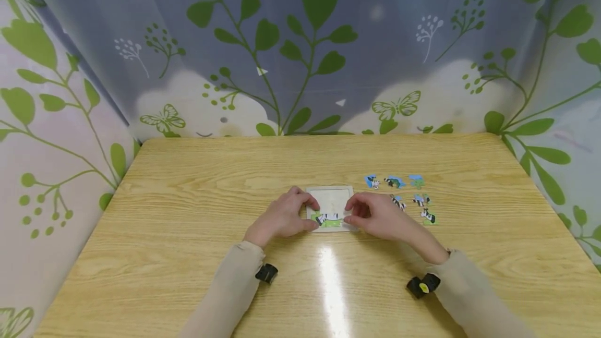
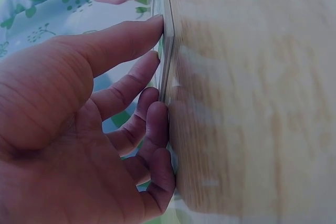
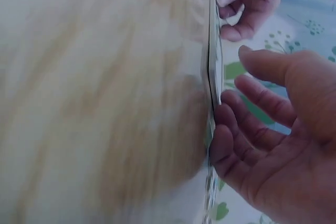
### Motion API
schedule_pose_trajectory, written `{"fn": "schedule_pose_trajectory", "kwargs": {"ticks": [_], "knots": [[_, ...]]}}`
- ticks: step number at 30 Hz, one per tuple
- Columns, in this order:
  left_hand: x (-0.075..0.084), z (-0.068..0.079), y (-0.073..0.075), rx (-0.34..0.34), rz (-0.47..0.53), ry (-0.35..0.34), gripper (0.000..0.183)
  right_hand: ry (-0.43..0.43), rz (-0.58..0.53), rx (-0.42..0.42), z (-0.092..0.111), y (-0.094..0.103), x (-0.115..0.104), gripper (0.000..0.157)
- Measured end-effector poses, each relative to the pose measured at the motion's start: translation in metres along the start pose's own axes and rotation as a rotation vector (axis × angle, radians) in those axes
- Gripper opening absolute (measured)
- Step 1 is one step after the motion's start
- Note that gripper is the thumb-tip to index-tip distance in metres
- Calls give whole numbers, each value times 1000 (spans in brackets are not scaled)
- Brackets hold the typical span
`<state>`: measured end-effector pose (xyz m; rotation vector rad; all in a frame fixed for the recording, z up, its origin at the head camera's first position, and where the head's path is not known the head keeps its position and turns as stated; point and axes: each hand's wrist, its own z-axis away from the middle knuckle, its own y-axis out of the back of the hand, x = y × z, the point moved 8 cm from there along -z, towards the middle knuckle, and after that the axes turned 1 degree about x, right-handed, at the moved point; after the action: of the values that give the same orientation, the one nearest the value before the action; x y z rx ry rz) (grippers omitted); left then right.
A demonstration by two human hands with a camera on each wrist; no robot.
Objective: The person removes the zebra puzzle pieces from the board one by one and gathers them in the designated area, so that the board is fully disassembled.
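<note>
A small puzzle tray (image 1: 331, 194) with a pale raised border lies on the table. Along its lower part sit joined puzzle pieces (image 1: 332, 221) in green, black and white. My left hand (image 1: 288, 214) is at the tray's left side, its thumb and index fingertips touching it, the other fingers loosely bent by the edge. At the right side is my right hand (image 1: 377, 215), its thumb and index finger apart and nothing seen between them. In the right wrist view, that thumb (image 3: 262, 66) stands off the tray while the lower fingertips rest near its edge.
Several loose puzzle pieces (image 1: 394, 181) with animal pictures lie right of the tray, some close behind my right hand. A wooden table (image 1: 197, 171) carries everything. Leaf-patterned curtains (image 1: 300, 56) enclose its back and sides.
</note>
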<state>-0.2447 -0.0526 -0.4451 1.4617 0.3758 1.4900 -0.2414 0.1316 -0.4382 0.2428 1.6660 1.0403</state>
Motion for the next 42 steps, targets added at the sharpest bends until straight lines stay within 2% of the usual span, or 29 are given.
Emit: {"fn": "schedule_pose_trajectory", "kwargs": {"ticks": [6, 13, 32, 42], "knots": [[-1, -1, 0, -6, 4, 8, 28, 57, 80, -20, -8, -9, -9, 20], [0, -2, 1, -1, 2, 2, 28, 78, 137, -37, -12, -12, -15, 21], [0, -3, 1, -4, 13, -15, 29, -97, 45, -93, -22, -19, -8, 19], [-1, -3, 1, 1, 14, -14, 28, -75, -113, -70, -13, -19, -7, 17]]}}
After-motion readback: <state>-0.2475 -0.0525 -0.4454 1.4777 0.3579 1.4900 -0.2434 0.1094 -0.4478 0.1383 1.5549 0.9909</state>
